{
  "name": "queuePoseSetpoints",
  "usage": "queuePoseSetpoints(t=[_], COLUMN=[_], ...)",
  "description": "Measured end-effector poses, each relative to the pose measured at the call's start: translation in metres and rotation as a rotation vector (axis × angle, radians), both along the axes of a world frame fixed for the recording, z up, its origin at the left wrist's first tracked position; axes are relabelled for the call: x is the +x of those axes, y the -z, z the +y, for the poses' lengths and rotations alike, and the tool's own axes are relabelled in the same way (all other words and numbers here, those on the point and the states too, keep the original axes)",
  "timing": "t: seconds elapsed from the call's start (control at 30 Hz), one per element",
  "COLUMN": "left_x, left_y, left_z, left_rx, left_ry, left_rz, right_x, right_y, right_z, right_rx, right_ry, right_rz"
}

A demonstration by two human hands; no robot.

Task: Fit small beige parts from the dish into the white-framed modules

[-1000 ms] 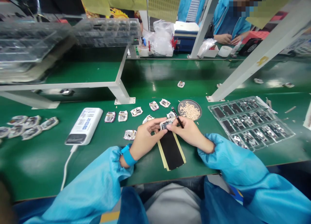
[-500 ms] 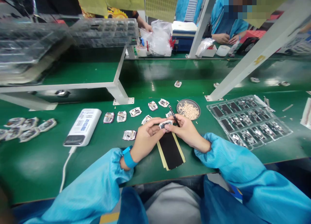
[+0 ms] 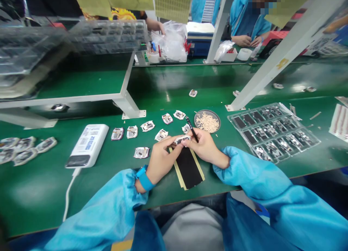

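Both hands meet over the bench around a small white-rimmed smartwatch case [image 3: 182,138] with electronic parts inside. My left hand [image 3: 162,156] is closed on its left side, thumb in front and fingers behind. At the other side, my right hand [image 3: 204,146] pinches the case and also holds slim black tweezers [image 3: 191,129], which slant up and away; their tips are hidden. Under the hands lies a black pad [image 3: 189,169] with yellow edges. Behind them, several similar cases [image 3: 147,126] are spread out, and one more case [image 3: 141,152] sits left of my left hand.
A round dish [image 3: 207,111] holds small beige pieces. To the right lies a clear tray [image 3: 315,140] of electronic parts. A white power bank [image 3: 94,140] with a cable and more cases [image 3: 24,155] are on the left. White posts [image 3: 274,58] and a shelf [image 3: 108,97] frame the bench.
The view has shifted slightly, so the bench items appear a little further left. Both hands keep hold of the case, which looks tilted somewhat more on edge.
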State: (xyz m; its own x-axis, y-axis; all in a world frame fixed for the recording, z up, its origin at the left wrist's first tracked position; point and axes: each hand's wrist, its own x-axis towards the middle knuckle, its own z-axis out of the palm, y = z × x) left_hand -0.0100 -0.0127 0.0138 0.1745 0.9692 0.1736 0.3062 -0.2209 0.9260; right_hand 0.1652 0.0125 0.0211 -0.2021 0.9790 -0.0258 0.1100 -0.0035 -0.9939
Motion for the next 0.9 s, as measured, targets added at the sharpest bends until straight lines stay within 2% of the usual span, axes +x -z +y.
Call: queuePoseSetpoints(t=[0.23, 0.37, 0.43, 0.6, 0.7, 0.9], left_x=[0.002, -0.002, -0.004, -0.008, -0.007, -0.006], left_y=[-0.002, 0.001, 0.002, 0.002, 0.000, 0.000], left_z=[0.000, 0.005, 0.009, 0.011, 0.009, 0.008], left_rx=[0.061, 0.070, 0.073, 0.183, 0.210, 0.210], left_ry=[-0.053, -0.061, -0.048, -0.069, -0.054, -0.042], left_rz=[0.035, 0.028, 0.045, 0.156, 0.185, 0.205], right_x=[-0.006, -0.001, 0.005, 0.017, 0.017, 0.018], right_y=[0.010, 0.015, 0.014, 0.003, 0.001, 0.013], right_z=[0.002, 0.009, 0.012, 0.010, 0.009, 0.011], right_rx=[0.035, 0.063, 0.150, 0.497, 0.669, 0.769], right_ry=[0.021, -0.063, -0.082, -0.014, -0.059, -0.134], right_rz=[0.106, 0.050, -0.040, -0.152, -0.235, -0.333])
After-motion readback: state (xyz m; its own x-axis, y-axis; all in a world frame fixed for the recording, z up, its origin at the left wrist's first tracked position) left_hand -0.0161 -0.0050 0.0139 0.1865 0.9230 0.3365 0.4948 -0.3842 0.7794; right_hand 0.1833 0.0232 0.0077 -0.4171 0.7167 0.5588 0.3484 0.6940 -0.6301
